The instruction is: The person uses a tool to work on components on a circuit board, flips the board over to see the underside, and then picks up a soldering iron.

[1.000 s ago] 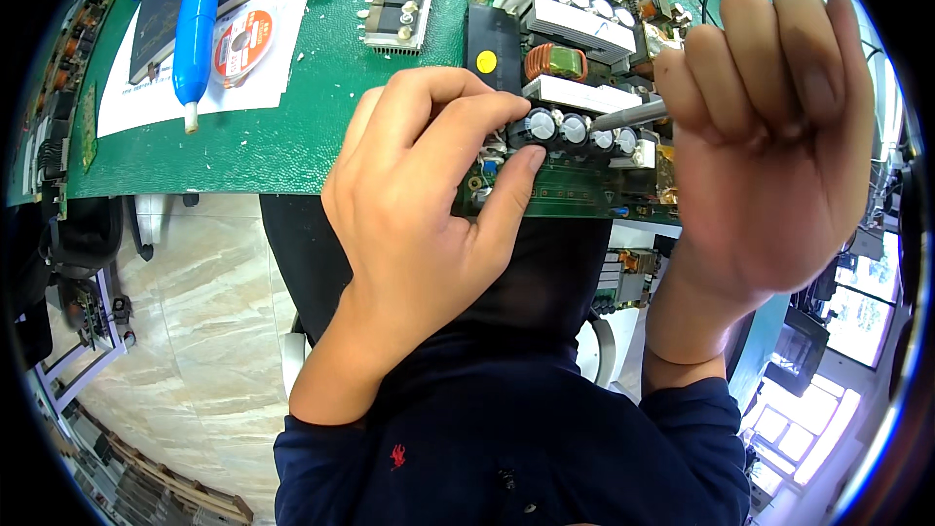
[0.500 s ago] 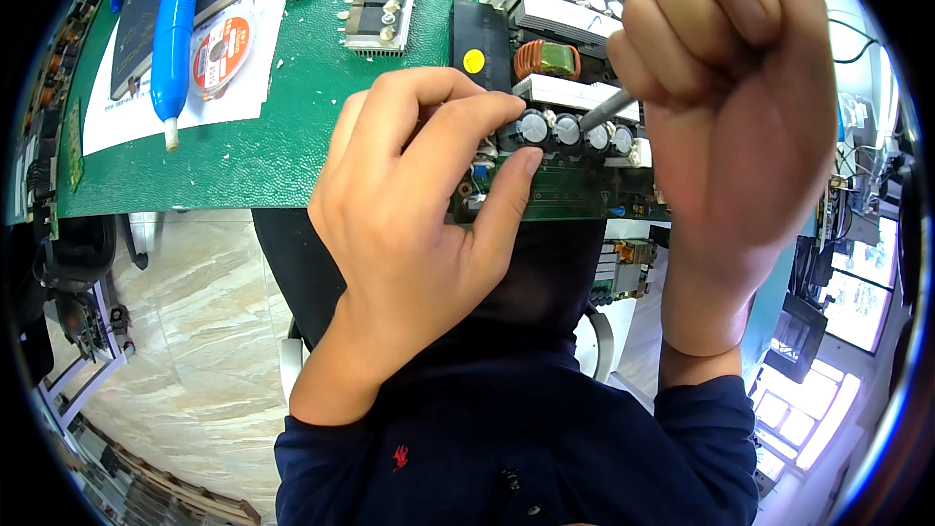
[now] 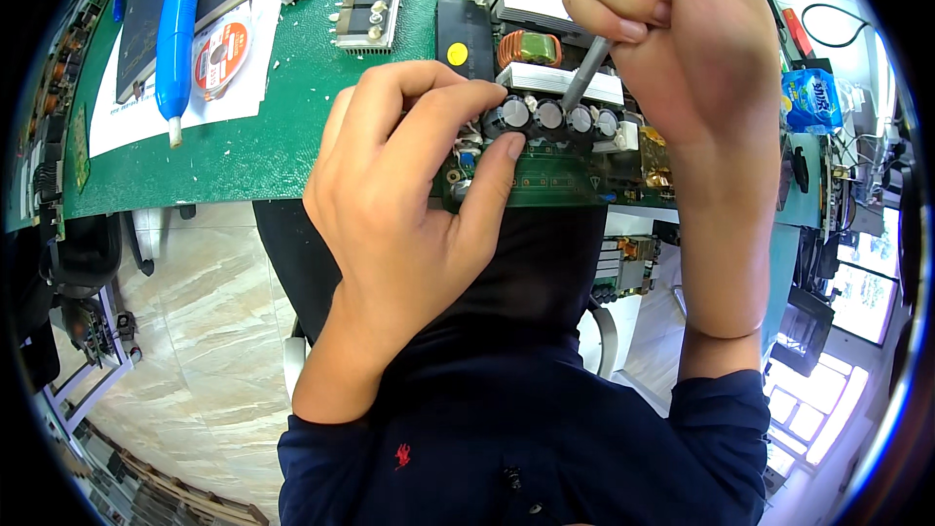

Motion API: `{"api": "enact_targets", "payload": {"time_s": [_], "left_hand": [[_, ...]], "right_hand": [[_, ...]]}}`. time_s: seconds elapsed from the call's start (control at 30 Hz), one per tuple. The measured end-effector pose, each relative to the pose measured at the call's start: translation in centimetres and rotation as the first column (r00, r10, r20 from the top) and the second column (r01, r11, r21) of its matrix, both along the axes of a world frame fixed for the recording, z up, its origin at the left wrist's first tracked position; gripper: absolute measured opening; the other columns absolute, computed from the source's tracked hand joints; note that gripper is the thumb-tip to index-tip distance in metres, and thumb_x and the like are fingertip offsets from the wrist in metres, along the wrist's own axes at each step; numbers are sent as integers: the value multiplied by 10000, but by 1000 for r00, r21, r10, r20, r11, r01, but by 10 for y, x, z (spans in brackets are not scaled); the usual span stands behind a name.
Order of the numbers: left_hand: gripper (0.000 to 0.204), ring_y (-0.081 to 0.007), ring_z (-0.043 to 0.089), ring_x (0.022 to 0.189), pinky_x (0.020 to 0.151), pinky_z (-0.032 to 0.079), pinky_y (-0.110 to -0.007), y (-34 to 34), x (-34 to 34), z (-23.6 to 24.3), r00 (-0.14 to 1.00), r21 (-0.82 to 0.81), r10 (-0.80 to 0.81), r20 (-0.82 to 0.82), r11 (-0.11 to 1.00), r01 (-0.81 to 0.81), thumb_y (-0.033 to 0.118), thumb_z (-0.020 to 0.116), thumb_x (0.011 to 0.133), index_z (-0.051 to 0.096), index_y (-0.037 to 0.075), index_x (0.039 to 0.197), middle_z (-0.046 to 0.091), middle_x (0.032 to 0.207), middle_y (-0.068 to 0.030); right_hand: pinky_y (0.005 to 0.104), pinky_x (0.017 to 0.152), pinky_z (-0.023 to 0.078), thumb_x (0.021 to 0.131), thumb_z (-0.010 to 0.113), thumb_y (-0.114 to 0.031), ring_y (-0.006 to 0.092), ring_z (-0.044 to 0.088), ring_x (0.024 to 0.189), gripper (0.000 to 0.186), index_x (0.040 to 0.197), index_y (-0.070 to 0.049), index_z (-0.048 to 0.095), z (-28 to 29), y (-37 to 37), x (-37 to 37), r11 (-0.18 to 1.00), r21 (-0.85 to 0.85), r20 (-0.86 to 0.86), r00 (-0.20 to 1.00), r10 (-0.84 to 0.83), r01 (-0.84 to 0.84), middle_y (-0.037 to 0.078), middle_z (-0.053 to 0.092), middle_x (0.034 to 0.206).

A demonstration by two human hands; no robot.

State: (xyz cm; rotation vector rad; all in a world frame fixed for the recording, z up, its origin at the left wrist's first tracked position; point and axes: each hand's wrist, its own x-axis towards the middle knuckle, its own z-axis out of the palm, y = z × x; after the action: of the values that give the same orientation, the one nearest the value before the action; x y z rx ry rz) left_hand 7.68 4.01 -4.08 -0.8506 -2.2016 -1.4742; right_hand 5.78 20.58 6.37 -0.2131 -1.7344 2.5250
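Note:
A green circuit board (image 3: 545,185) lies at the bench's near edge, with a row of round black capacitors (image 3: 549,115) beside a white finned heatsink (image 3: 599,88). My left hand (image 3: 390,180) has thumb and forefinger on either side of the leftmost capacitor (image 3: 513,114), its other fingers curled behind. Closed above the board's right part, my right hand (image 3: 672,49) grips a screwdriver (image 3: 588,70) by its hidden handle. Its grey metal shaft slants down to the left, the tip between the heatsink and the middle capacitors; what the tip touches is hard to tell.
A loose heatsink with black parts (image 3: 370,10) lies on the green mat (image 3: 282,127). Left of it are a blue pen-like tool (image 3: 175,49), a solder spool (image 3: 222,56), white paper (image 3: 122,127) and a dark notebook (image 3: 141,39). A blue packet (image 3: 811,100) stands at right.
My right hand has moved left and up, and the shaft now stands steeper, its tip still by the middle capacitors. My left hand keeps its hold. The view has shifted slightly.

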Motion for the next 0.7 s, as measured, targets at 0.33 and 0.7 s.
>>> {"api": "enact_targets", "payload": {"time_s": [0.33,0.7], "left_hand": [[257,-252,648,885,784,504,-317,1,1,1,1000,2,6,10,1000,-6,28,798,737,715,4,978,666,962,-128],[241,-245,644,881,775,506,-314,-1,1,-1,1000,5,8,13,1000,-8,38,793,748,720,8,976,670,966,-124]], "right_hand": [[268,462,247,1093,391,-337,86,230,458,477,657,-142,394,-10,2,8,994,32,-77,991,109,-107,-36,294,515],[271,459,238,1091,394,-345,89,220,455,489,646,-142,386,-9,2,39,971,227,-257,966,-20,80,-31,290,511]]}}
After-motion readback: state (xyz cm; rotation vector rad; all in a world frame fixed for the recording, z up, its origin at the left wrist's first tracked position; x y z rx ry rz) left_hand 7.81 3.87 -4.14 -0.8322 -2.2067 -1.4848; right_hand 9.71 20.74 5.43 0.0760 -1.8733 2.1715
